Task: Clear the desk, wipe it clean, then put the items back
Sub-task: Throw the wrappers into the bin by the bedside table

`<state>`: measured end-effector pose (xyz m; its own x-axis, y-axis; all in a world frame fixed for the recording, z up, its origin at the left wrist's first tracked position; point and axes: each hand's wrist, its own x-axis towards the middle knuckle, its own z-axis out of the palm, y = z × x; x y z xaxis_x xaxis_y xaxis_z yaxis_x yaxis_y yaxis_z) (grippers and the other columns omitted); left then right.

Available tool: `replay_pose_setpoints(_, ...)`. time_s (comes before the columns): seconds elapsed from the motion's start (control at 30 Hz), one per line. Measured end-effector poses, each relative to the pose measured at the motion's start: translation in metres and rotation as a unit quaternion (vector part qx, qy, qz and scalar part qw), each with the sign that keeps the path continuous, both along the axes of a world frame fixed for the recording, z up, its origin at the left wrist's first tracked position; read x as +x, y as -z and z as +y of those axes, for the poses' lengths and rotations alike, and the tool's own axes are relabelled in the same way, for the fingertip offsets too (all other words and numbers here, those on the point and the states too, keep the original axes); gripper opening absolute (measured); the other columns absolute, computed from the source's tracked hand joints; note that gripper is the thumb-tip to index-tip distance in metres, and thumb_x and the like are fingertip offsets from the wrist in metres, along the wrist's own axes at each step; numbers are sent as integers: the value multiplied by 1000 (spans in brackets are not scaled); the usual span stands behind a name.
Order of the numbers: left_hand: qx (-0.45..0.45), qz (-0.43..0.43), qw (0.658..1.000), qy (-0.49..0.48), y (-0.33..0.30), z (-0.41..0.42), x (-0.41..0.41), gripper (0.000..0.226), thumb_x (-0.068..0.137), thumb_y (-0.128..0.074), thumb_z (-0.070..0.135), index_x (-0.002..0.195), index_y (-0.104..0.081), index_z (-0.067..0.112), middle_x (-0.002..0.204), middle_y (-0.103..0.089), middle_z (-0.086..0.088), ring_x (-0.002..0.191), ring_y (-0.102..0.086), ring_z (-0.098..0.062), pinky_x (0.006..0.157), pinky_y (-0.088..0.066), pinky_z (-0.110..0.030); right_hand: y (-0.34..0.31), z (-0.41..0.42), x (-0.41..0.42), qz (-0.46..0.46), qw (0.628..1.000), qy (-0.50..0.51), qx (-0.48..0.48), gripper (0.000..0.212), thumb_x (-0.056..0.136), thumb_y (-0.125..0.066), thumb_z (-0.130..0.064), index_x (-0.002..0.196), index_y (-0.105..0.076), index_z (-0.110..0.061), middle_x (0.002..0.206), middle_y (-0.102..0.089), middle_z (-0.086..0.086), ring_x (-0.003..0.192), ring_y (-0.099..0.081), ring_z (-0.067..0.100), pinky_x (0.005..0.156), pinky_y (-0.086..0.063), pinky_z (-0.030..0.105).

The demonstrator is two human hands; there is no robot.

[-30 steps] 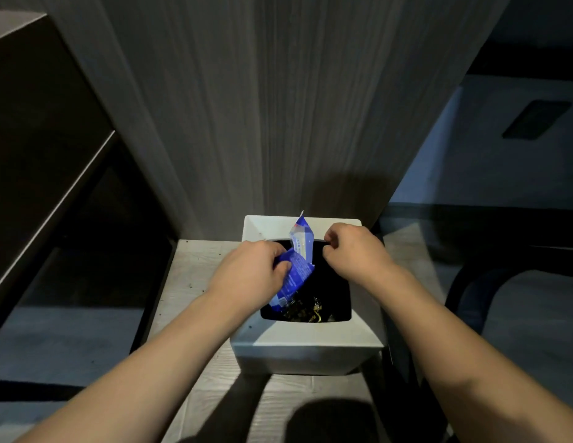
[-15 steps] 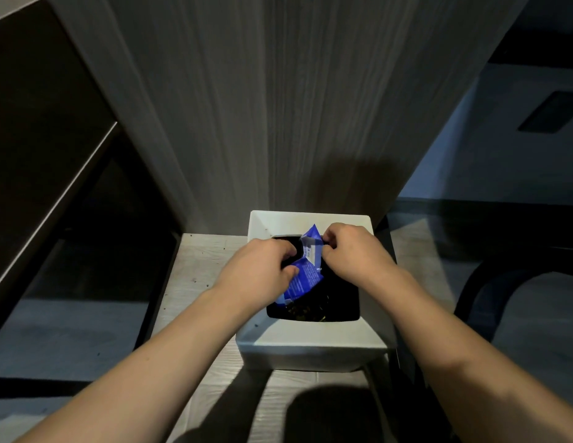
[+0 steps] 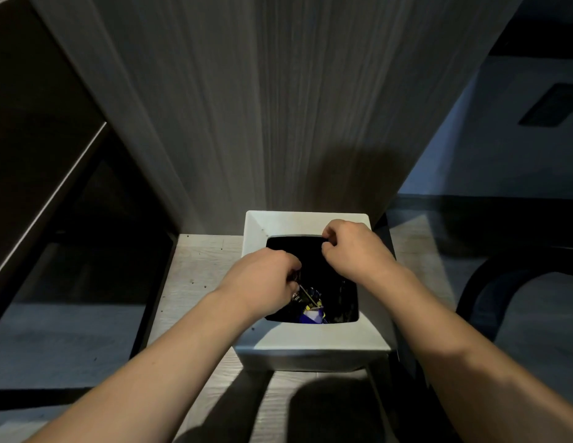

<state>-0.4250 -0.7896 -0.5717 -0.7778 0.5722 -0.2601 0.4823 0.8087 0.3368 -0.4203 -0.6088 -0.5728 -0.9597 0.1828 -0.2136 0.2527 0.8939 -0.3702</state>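
A white square waste bin (image 3: 310, 342) with a dark opening stands on a pale wooden surface (image 3: 199, 276). The blue wrapper (image 3: 311, 316) lies inside it among other scraps, free of both hands. My left hand (image 3: 263, 282) hovers over the bin's left rim with curled fingers, and I see nothing held in them. My right hand (image 3: 352, 251) is above the far right corner of the opening, fingers also curled and empty.
A tall grey wood-grain panel (image 3: 278, 107) rises directly behind the bin. Dark shelving (image 3: 39, 155) slopes along the left. A dark rounded chair (image 3: 518, 314) sits at the right, close to the surface's edge.
The blue wrapper, held by both hands over the opening before, has dropped into the bin. Both hands have let go and drawn slightly apart.
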Motion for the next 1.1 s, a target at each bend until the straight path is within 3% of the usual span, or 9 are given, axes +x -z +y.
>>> replay_pose_setpoints(0.2, 66, 30, 996, -47, 4, 2, -5, 40, 89, -60, 27, 129, -58, 23, 129, -61, 2, 117, -57, -22, 95, -47, -32, -2, -3, 3, -2, 1000, 10, -14, 24, 88, -56, -25, 110, -63, -19, 108, -66, 3, 100, -60, 24, 74, -44, 29)
replay_pose_setpoints(0.3, 127, 33, 985, -108, -5, -2, -3, 35, 90, -58, 19, 124, -60, 17, 124, -63, -2, 113, -58, -22, 96, -44, -30, -18, -10, 15, -16, 999, 39, -35, 33, 88, -55, -23, 120, -59, -16, 118, -63, 8, 107, -58, 27, 86, -48, 33)
replay_pose_setpoints(0.4, 100, 19, 991, -91, -43, -9, 1, 35, 91, -54, 16, 125, -60, 12, 128, -60, -6, 119, -55, -24, 103, -42, -32, -67, -18, 26, -40, 996, 63, -45, 45, 89, -54, -21, 133, -51, -14, 130, -56, 10, 119, -52, 29, 97, -45, 35)
replay_pose_setpoints(0.53, 62, 23, 992, -108, -150, -21, -1, 44, 97, -48, 21, 140, -47, 12, 147, -45, -6, 138, -37, -22, 113, -28, -32, -179, -32, 35, -9, 995, 82, -57, 47, 87, -53, -19, 134, -51, -15, 131, -54, 8, 121, -50, 28, 102, -42, 34)
replay_pose_setpoints(0.67, 55, 57, 992, -100, -293, -27, 3, 46, 98, -48, 18, 144, -43, 11, 150, -42, -7, 140, -34, -22, 116, -20, -27, -320, -46, 42, 3, 994, 87, -69, 47, 89, -52, -19, 136, -49, -17, 136, -50, 6, 124, -45, 26, 105, -39, 34)
replay_pose_setpoints(0.9, 72, 109, 984, -121, -560, -42, 27, 43, 95, -53, 18, 137, -51, 10, 142, -51, -8, 133, -44, -24, 114, -34, -36, -584, -31, 76, -12, 994, 91, -63, 49, 92, -50, -22, 140, -44, -18, 142, -45, 5, 129, -41, 25, 107, -37, 35)
replay_pose_setpoints(1.0, 87, 131, 980, -122, -624, -38, 37, 42, 94, -54, 18, 134, -54, 8, 139, -53, -11, 131, -46, -27, 112, -35, -36, -644, -26, 92, 0, 995, 77, -57, 49, 92, -50, -23, 141, -43, -18, 143, -44, 3, 131, -39, 23, 108, -36, 36)
replay_pose_setpoints(1.1, 101, 135, 975, -143, -645, -31, 46, 42, 95, -53, 23, 134, -54, 8, 139, -53, -10, 131, -46, -26, 111, -37, -37, -666, -19, 102, 15, 995, 80, -65, 50, 93, -50, -26, 142, -41, -20, 144, -43, 1, 133, -38, 21, 108, -37, 37)
